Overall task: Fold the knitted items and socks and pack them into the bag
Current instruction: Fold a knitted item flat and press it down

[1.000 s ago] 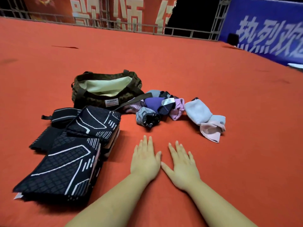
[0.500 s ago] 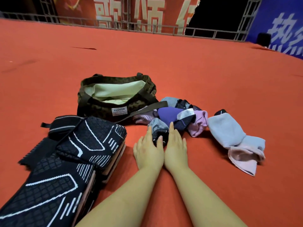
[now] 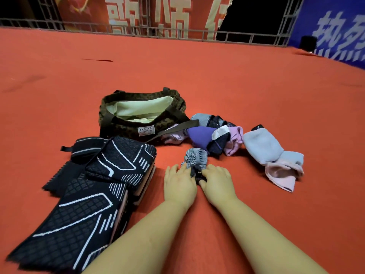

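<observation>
Head view. At lower centre of the frame, the left hand (image 3: 180, 185) and right hand (image 3: 218, 183) lie side by side on the red carpet (image 3: 256, 86), both pinching the dark near end of a grey striped sock (image 3: 195, 157) that stands bunched just above the fingertips. The fingers of each hand are curled round that end; the thumbs are hidden.

Above and left of the hands, at frame centre, sits the camouflage bag (image 3: 144, 113), mouth open, pale green lining showing, a white "FASHION" label (image 3: 146, 130) on its near wall. One strap lies out to the right over a heap of socks (image 3: 215, 133) in purple, pink, grey and navy. Further right, well apart from the hands, lies a light blue and pink knitted item (image 3: 274, 157).

At lower left of the frame, a stack of black knitted items (image 3: 85, 198) with white line patterns lies beside the left forearm, with a rolled black piece touching its far end.
</observation>
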The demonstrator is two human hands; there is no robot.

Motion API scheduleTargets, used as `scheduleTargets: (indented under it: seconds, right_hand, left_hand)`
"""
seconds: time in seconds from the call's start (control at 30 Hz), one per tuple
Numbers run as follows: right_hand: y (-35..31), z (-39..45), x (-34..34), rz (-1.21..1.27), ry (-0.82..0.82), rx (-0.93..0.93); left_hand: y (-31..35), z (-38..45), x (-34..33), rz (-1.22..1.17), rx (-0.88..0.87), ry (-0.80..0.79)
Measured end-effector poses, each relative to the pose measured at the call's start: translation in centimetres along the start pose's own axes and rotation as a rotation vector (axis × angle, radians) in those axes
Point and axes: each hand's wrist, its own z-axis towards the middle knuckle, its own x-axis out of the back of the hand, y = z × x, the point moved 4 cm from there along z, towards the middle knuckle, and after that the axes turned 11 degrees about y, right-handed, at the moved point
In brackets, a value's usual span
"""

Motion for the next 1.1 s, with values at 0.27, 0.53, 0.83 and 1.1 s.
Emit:
scheduleTargets:
  seconds: [0.27,0.53,0.83,1.1]
  right_hand:
    - [-1.4,-9.9,3.6,0.035,0.065,0.012]
    - [-2.1,-21.5,5.9,0.431,0.022,-0.101]
    - [-3.7,-23.3,8.6,0.739,-0.049,-0.235]
    - [-4.5,-22.6,8.6,0.673,0.310,-0.418]
  left_hand:
    - [1.1,-9.0,4.2,-0.049,-0.167,0.006]
    - [-1.9,-17.7,7.9,-0.186,-0.309,-0.423]
    - [-4.1,-18.9,10.5,-0.650,-0.168,-0.600]
    - [-1.8,-20.1,10.5,-1.338,0.687,-0.556]
